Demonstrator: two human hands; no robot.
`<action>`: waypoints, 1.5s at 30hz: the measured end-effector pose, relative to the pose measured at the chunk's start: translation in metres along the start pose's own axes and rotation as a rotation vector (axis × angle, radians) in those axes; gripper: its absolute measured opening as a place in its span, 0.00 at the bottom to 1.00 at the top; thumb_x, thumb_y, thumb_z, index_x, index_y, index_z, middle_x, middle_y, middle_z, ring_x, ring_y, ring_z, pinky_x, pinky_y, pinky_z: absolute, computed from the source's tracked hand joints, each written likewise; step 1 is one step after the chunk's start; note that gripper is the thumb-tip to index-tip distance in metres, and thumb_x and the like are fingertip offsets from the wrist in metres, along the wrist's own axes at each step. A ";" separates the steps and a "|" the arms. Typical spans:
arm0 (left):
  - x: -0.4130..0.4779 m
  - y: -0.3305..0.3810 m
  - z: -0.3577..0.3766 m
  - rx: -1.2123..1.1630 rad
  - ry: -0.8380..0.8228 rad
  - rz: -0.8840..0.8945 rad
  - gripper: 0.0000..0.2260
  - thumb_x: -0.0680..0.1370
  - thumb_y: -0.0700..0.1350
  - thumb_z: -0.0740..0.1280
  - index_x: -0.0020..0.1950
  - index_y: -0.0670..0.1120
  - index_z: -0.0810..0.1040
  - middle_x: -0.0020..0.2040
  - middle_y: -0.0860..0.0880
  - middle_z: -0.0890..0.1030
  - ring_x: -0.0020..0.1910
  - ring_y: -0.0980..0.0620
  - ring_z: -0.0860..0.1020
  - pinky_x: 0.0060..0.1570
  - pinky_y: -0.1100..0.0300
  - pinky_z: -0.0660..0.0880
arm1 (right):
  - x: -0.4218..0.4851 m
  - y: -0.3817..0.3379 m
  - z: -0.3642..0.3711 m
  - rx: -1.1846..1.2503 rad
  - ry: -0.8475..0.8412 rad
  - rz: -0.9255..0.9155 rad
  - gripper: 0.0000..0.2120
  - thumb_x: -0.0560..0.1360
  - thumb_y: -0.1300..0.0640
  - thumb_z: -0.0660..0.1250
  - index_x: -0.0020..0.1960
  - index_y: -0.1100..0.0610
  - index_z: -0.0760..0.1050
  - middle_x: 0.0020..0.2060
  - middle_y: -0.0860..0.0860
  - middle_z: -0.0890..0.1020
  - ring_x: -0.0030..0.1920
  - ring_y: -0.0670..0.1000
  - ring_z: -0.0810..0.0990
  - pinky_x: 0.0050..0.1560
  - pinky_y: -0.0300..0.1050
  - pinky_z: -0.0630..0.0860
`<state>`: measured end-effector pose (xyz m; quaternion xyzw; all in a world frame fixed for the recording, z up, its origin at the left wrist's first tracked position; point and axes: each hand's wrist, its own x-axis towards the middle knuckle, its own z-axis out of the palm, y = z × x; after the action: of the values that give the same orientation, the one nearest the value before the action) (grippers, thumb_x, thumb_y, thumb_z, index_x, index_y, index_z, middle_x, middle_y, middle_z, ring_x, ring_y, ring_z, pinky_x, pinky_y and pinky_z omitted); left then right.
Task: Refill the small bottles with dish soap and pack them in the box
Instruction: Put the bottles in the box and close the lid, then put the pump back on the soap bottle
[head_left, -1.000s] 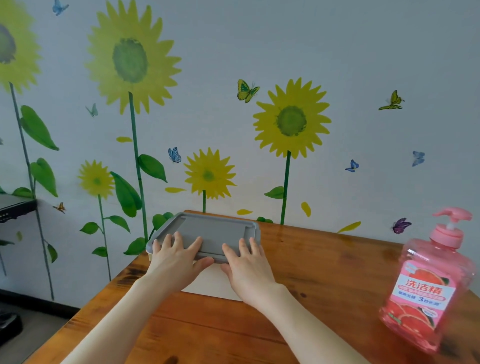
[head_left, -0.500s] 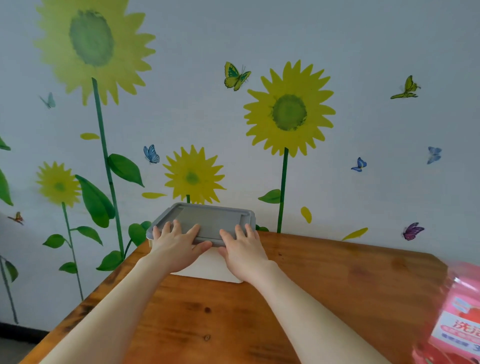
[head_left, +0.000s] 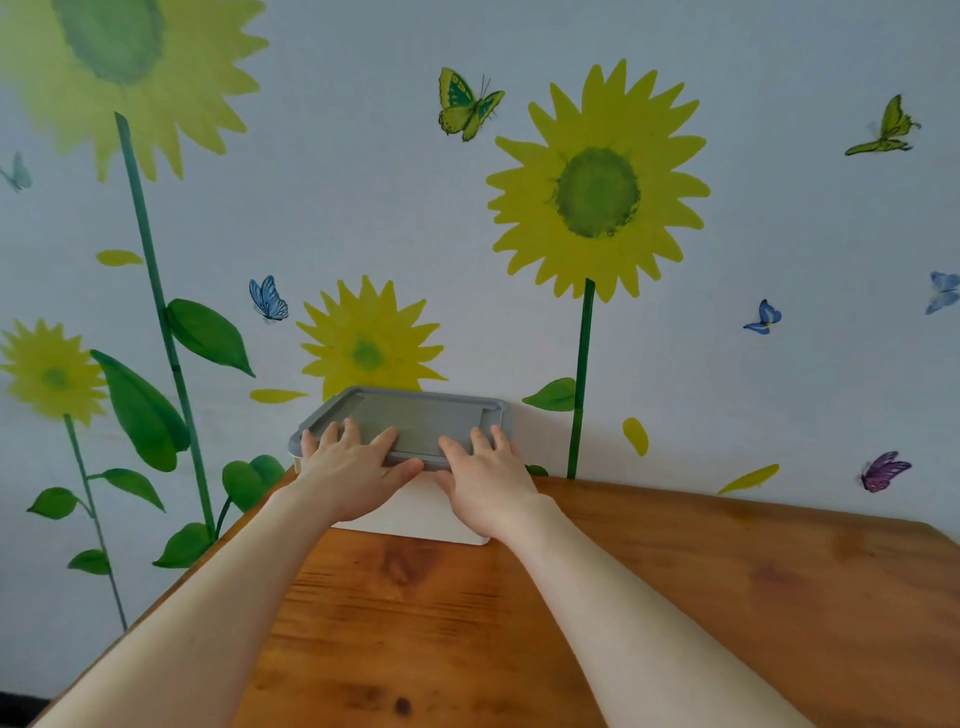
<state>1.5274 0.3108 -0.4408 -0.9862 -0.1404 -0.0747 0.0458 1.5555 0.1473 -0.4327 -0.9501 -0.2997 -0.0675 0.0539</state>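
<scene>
**Box lid: hands haven't budged, soap bottle's gone from view**

Compared with 1 second ago, the only real change is the view: it's tipped up toward the sunflower wall (head_left: 597, 192), and the pink dish soap pump bottle that sat at the right of the bench (head_left: 727, 597) has slid out of frame. The 2 hands are just where they were.

The left hand (head_left: 353, 467) and right hand (head_left: 483, 475) both lie flat on the grey lid (head_left: 421, 415) of the white box (head_left: 415, 512), which sits at the bench's far left corner against the wall. Fingers (head_left: 387, 439) are spread wide and straight across the lid's near half, with the thumbs along its front edge. Can't tell if they're hooked under it.

My guess: the lid is either being pressed down or is about to come off. No small bottles are visible.
</scene>
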 end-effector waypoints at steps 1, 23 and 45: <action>0.001 0.000 0.001 0.001 0.003 0.000 0.32 0.73 0.69 0.42 0.74 0.57 0.53 0.73 0.40 0.58 0.72 0.39 0.55 0.69 0.40 0.49 | 0.002 0.001 0.001 0.001 -0.001 0.001 0.24 0.81 0.48 0.47 0.75 0.53 0.51 0.74 0.63 0.53 0.74 0.64 0.45 0.73 0.59 0.46; -0.021 0.024 -0.022 -0.094 0.031 -0.103 0.30 0.78 0.63 0.46 0.76 0.50 0.47 0.76 0.38 0.44 0.74 0.40 0.41 0.70 0.40 0.43 | -0.011 -0.006 -0.034 0.127 -0.121 -0.025 0.29 0.80 0.53 0.54 0.76 0.55 0.44 0.74 0.60 0.55 0.73 0.61 0.54 0.71 0.56 0.58; -0.177 0.119 -0.154 -0.957 0.223 0.096 0.12 0.76 0.48 0.63 0.34 0.51 0.64 0.33 0.54 0.66 0.41 0.49 0.67 0.32 0.61 0.60 | -0.208 0.016 -0.168 0.291 0.130 -0.059 0.18 0.74 0.51 0.64 0.59 0.61 0.70 0.52 0.57 0.78 0.50 0.56 0.78 0.52 0.54 0.76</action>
<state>1.3721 0.1322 -0.3255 -0.8881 -0.0389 -0.2337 -0.3940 1.3792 -0.0066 -0.3013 -0.9166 -0.3301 -0.0863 0.2083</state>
